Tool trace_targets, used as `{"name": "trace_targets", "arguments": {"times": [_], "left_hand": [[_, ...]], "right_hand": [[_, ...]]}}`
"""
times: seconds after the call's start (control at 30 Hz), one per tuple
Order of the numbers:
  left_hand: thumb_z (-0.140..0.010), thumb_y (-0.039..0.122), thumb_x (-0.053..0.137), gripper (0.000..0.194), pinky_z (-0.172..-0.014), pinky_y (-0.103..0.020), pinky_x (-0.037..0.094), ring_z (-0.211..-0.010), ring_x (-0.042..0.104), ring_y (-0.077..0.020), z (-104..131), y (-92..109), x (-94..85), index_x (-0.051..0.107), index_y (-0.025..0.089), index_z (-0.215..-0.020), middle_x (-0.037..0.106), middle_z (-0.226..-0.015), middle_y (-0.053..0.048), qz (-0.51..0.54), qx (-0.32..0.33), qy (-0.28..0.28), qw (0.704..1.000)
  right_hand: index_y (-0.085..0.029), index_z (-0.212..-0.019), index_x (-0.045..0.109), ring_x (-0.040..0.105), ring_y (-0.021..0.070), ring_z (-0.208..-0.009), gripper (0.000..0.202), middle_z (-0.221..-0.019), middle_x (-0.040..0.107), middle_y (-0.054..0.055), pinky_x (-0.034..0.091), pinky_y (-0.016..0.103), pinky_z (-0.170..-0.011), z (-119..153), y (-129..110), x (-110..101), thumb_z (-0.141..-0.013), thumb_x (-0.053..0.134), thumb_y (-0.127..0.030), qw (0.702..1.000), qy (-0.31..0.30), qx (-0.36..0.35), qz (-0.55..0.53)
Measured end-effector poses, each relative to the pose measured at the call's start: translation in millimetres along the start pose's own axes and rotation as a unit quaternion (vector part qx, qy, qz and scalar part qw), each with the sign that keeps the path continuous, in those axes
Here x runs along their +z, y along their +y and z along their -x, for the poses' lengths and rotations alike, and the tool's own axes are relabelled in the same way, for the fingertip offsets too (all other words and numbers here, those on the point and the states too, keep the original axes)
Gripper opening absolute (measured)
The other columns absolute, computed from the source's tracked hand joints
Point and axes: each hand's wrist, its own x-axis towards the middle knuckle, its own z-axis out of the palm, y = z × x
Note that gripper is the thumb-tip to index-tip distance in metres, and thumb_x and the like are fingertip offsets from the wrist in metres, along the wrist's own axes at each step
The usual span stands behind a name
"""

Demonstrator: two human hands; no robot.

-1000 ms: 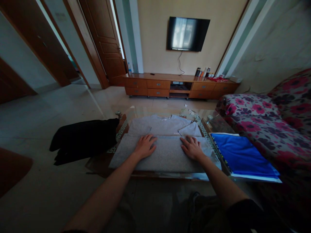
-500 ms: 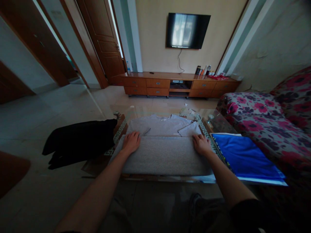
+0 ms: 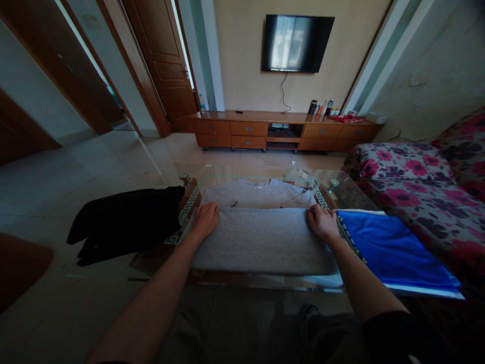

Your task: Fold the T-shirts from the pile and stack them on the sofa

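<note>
A grey T-shirt [image 3: 261, 235] lies flat on a glass coffee table [image 3: 188, 201], its lower part folded up over the body, collar at the far side. My left hand [image 3: 204, 220] grips the left end of the folded edge. My right hand [image 3: 322, 222] grips the right end, fingers curled around the cloth. Both forearms reach in from below.
A black garment [image 3: 125, 220] hangs over the table's left end. A folded blue garment [image 3: 390, 247] lies at the right end, beside a flowered sofa [image 3: 409, 172]. Beyond the table are tiled floor, a wooden TV cabinet [image 3: 280, 129] and a wall TV [image 3: 297, 43].
My hands slid apart from the middle of the fold to its two ends and closed on it. The folded edge has moved a little farther up, covering the sleeves.
</note>
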Motion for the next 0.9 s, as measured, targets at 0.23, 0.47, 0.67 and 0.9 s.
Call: {"name": "trace_targets", "arguments": {"times": [0.23, 0.47, 0.67, 0.9], "left_hand": [[-0.099, 0.028, 0.046, 0.019, -0.104, -0.044, 0.038, -0.114, 0.056, -0.0291, -1, 5, 15.4, 0.062, 0.023, -0.107, 0.065, -0.116, -0.011, -0.064, -0.027, 0.005, 0.998], [-0.098, 0.037, 0.049, 0.029, -0.104, -0.044, 0.043, -0.118, 0.057, -0.0298, 3, 1, 15.3, 0.06, 0.023, -0.121, 0.061, -0.128, -0.013, -0.061, -0.075, 0.045, 0.994], [-0.097, 0.034, 0.046, 0.036, -0.104, -0.04, 0.045, -0.119, 0.058, -0.0277, 8, -8, 16.3, 0.056, 0.017, -0.127, 0.059, -0.13, -0.014, -0.052, -0.076, 0.049, 0.995], [-0.095, 0.038, 0.046, 0.043, -0.118, -0.048, 0.031, -0.137, 0.045, -0.0339, 14, 7, 5.1, 0.057, 0.016, -0.131, 0.054, -0.142, -0.017, -0.118, -0.082, 0.046, 0.989]], "right_hand": [[-0.019, -0.116, 0.063, 0.049, 0.0331, -0.122, 0.036, -0.125, 0.063, 0.015, 0.033, 0.054, -0.105, 1, -14, 13, -0.103, 0.038, -0.042, 0.996, -0.037, 0.049, 0.06], [-0.018, -0.103, 0.07, 0.042, 0.0393, -0.127, 0.057, -0.126, 0.06, 0.018, 0.029, 0.059, -0.105, 4, 0, -3, -0.098, 0.038, -0.065, 0.992, -0.019, 0.076, 0.101], [-0.015, -0.126, 0.06, 0.048, 0.0367, -0.123, 0.057, -0.129, 0.055, 0.02, 0.038, 0.052, -0.098, 9, 12, -4, -0.1, 0.037, -0.06, 0.986, -0.022, 0.147, 0.078], [-0.016, -0.138, 0.051, 0.043, 0.0378, -0.129, 0.051, -0.141, 0.046, 0.022, 0.035, 0.054, -0.102, 16, -17, -8, -0.103, 0.032, -0.049, 0.987, 0.034, 0.118, 0.104]]}}
